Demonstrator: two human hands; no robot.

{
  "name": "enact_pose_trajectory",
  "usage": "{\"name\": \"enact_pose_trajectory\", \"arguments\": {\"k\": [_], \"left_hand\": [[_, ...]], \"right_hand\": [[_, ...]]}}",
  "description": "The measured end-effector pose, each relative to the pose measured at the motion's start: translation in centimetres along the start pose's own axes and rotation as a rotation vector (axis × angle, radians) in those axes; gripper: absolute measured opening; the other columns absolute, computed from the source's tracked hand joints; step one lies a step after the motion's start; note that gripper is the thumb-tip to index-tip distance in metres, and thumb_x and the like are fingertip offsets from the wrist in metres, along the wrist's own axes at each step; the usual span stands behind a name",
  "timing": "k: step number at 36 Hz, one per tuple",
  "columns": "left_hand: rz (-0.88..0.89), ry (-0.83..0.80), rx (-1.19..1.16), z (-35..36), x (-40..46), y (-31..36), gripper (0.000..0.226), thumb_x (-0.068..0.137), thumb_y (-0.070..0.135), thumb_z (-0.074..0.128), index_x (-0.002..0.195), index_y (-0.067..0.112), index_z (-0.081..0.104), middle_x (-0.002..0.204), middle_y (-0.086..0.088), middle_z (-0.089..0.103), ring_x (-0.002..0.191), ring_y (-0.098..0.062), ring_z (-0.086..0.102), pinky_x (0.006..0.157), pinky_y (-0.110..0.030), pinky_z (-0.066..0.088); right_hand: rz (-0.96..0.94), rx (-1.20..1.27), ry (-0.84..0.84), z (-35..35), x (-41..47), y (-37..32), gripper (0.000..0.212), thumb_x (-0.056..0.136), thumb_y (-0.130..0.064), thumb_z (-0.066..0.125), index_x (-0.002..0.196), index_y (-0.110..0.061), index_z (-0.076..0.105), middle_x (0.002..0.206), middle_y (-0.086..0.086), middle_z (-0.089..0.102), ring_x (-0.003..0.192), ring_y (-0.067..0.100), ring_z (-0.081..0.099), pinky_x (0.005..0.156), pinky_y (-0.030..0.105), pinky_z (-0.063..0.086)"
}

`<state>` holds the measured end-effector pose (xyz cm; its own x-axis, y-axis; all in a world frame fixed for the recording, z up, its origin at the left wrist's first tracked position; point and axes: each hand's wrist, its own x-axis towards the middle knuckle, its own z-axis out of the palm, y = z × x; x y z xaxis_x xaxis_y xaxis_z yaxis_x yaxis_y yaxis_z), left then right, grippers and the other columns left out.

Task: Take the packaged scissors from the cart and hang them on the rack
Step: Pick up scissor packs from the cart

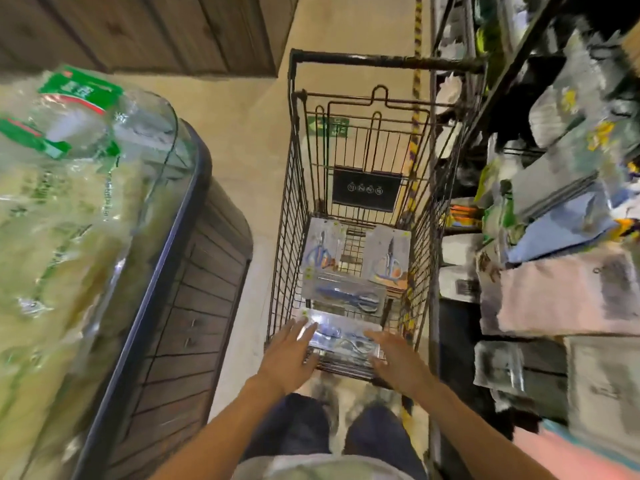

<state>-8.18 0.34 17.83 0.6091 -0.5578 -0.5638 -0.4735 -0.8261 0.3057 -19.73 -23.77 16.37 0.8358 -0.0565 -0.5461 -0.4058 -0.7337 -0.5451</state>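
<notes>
A dark wire shopping cart [294,209] stands in front of me. Several clear packs of blue-handled scissors lie on its floor. The nearest pack [341,336] lies crosswise at the near end. My left hand [289,353] reaches down with straight fingers, its tips at that pack's left end. My right hand [391,358] reaches down the same way at the pack's right end. Neither hand grips anything. Another pack [346,296] lies crosswise beyond it, and two more [322,247] [388,252] stand lengthwise further off. The rack [519,81] with hanging goods fills the right side.
A display bin with a dark rim [166,244] and wooden slats stands at left, piled with bagged goods [59,188]. Packaged items [561,296] hang from the rack close to the cart's right side. A beige floor strip [242,161] runs between bin and cart.
</notes>
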Motion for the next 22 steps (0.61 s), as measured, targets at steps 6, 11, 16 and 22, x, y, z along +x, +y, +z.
{"name": "enact_pose_trajectory", "arguments": {"k": [6,11,16,22], "left_hand": [[0.010,-0.033,-0.054,2.6,3.2,-0.9,0.066,0.107,0.046,0.043,0.165,0.024,0.020,0.173,-0.002,0.016,0.160,-0.025,0.010,0.131,-0.038,0.008],[-0.021,-0.117,-0.027,4.9,6.8,-2.2,0.071,0.108,0.049,0.038,0.167,0.021,0.010,0.174,-0.004,0.007,0.161,-0.027,0.005,0.128,-0.037,0.003],[-0.094,-0.174,-0.100,6.6,10.0,-2.9,0.071,0.108,0.048,0.042,0.166,0.023,0.011,0.175,-0.004,0.006,0.161,-0.029,0.002,0.130,-0.042,0.005],[-0.107,-0.163,-0.118,10.1,13.1,-4.6,0.073,0.105,0.044,0.050,0.165,0.024,0.013,0.174,-0.005,0.012,0.161,-0.030,0.005,0.131,-0.045,0.004]], "right_hand": [[0.066,0.033,-0.047,-0.5,1.8,0.1,0.051,0.099,-0.020,0.064,0.148,-0.026,0.050,0.151,-0.001,0.053,0.140,0.019,0.049,0.114,0.023,0.032],[0.145,-0.001,-0.070,-0.1,3.8,1.6,0.056,0.101,-0.029,0.062,0.153,-0.019,0.043,0.151,0.004,0.051,0.139,0.022,0.048,0.112,0.029,0.036],[0.229,0.041,-0.073,1.6,6.7,3.3,0.057,0.098,-0.019,0.063,0.152,-0.021,0.045,0.152,0.003,0.050,0.139,0.023,0.046,0.113,0.027,0.033],[0.200,-0.002,-0.133,5.0,10.6,5.6,0.057,0.100,-0.014,0.060,0.153,-0.013,0.040,0.154,0.010,0.045,0.143,0.026,0.041,0.118,0.030,0.030]]}}
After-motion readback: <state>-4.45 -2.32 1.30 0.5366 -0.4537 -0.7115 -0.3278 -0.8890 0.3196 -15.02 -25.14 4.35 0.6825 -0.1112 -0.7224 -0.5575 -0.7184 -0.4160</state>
